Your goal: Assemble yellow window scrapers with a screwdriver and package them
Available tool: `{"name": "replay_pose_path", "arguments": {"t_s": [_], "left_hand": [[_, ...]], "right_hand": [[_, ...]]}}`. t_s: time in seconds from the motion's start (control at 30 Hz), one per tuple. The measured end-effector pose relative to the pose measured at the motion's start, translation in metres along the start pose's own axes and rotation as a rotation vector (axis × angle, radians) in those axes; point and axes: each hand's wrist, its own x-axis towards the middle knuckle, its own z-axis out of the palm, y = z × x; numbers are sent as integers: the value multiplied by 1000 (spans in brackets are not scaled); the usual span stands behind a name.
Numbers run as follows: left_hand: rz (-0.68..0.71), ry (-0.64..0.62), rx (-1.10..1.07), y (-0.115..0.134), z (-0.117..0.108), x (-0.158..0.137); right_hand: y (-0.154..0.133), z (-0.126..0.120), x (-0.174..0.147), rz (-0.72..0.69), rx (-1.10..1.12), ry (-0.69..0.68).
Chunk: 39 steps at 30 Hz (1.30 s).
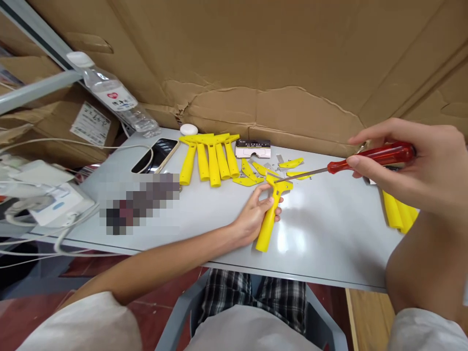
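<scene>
My left hand (252, 217) is closed around the handle of a yellow T-shaped scraper (267, 226), its head tilted up and away from me. My right hand (431, 165) grips the red handle of a screwdriver (380, 155). The screwdriver's metal shaft reaches left, and its tip meets the scraper's head, where a screw is too small to make out. Just behind the head lie loose yellow cover plates (291, 164), thin metal blades (280, 159) and tiny screws. Several similar yellow scraper handles (213, 165) lie in a row to the left.
A small black-and-white box (253, 149) and a white oval object (188, 129) sit at the back. A phone (156, 155), a water bottle (113, 97) and white cables (76, 219) occupy the left. More yellow handles (393, 212) lie right. Cardboard (310, 58) walls the rear.
</scene>
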Motion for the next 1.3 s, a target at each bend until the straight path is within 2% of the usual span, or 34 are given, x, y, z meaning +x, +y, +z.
{"name": "replay_pose_path", "arguments": {"t_s": [0.2,0.33,0.57,0.77,0.93,1.13,1.3], "left_hand": [[-11,16,25,1,0,2],[-1,16,42,-1,-1,1],[-3,21,48,-4,-3,1],[31,42,34,-5,-1,5],[28,27,72,-5,-1,6],[-1,-113,221,-4,-3,9],[9,-274,312,1,-5,9]], "right_hand": [[12,-4,0,-206,241,-162],[11,-4,-2,-218,356,-187],[-1,0,0,-218,202,-70],[7,12,2,-236,16,74],[11,12,2,-234,31,77],[29,-3,-28,-135,33,135],[75,13,-73,-26,-138,429]]}}
